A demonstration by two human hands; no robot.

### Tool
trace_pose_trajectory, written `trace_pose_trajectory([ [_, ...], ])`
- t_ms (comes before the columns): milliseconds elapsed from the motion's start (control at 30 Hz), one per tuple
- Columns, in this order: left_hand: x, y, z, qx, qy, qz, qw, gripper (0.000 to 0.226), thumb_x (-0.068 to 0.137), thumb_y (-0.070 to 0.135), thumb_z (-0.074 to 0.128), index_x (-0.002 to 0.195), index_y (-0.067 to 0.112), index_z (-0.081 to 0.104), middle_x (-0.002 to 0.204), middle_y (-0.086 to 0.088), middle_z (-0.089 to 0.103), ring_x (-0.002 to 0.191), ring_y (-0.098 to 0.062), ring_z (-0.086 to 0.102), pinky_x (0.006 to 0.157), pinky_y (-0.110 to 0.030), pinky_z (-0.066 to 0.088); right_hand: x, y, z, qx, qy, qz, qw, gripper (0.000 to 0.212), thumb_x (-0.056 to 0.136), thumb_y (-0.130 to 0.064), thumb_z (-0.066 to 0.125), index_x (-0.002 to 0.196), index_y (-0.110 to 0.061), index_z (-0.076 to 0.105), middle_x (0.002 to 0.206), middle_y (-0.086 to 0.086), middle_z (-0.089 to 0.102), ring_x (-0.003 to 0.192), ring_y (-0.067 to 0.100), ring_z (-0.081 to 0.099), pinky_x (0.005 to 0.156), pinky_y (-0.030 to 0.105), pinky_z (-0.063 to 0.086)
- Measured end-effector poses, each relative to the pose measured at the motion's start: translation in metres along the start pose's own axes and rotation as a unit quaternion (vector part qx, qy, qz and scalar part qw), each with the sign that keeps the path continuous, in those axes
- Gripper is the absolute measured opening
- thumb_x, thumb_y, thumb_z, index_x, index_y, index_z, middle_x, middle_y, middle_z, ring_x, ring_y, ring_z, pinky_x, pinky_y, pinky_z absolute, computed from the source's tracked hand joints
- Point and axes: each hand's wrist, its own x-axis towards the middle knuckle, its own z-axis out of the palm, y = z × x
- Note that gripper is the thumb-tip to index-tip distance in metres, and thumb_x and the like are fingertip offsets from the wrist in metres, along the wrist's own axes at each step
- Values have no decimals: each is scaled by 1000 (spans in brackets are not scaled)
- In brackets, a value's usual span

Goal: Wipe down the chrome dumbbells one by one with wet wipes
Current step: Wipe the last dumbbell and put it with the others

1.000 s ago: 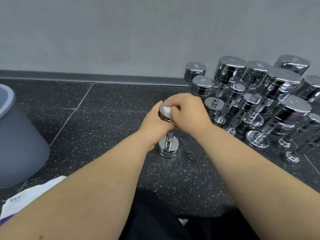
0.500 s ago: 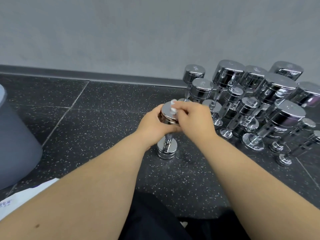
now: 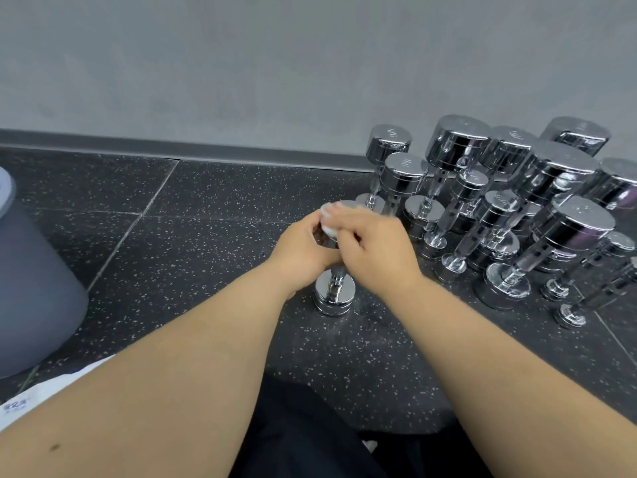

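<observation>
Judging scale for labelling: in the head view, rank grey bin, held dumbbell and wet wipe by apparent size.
1. grey bin, partly out of frame
2. held dumbbell
3. wet wipe, mostly covered

Grey wall (image 3: 275, 63), speckled black floor (image 3: 206, 236).

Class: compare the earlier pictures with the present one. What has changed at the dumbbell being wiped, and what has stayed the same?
The right hand slid the wet wipe across the top of the dumbbell, from its middle to its left edge. Nothing was taken up or let go. The left hand still grips the upper head; the dumbbell stays upright on the floor, the other dumbbells unmoved.
</observation>
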Motion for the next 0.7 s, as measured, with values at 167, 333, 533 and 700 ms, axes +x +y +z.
trace_pose_trajectory([
  [167,4,-1,8,-27,8,0,1000,60,69,7,86,115,37,61,103,16,71,83,6,62,74,-9,47,-4,12,-3,57,99,121,986,39,95,-6,45,124,-15,69,136,-3,60,128,-1,47,104,-2,21],
  [333,4,-5,5,-24,8,-5,1000,64,67,11,88,119,38,61,106,18,71,85,5,63,81,-15,47,1,-6,9,182,163,247,938,41,97,-5,43,124,-20,69,139,-9,58,120,-3,53,103,11,38],
  [533,5,-7,6,-19,20,-13,1000,67,67,9,88,121,36,58,111,19,68,100,2,62,86,-16,46,-24,-11,24,284,254,323,866,31,101,-20,47,111,-40,68,74,-34,66,72,-13,60,65,5,43],
  [700,5,-6,7,-7,25,-19,999,68,67,9,88,122,35,58,110,21,67,94,4,59,80,-12,42,5,4,20,376,223,453,777,27,89,-16,48,74,-17,70,72,-3,67,70,18,55,62,30,42],
])
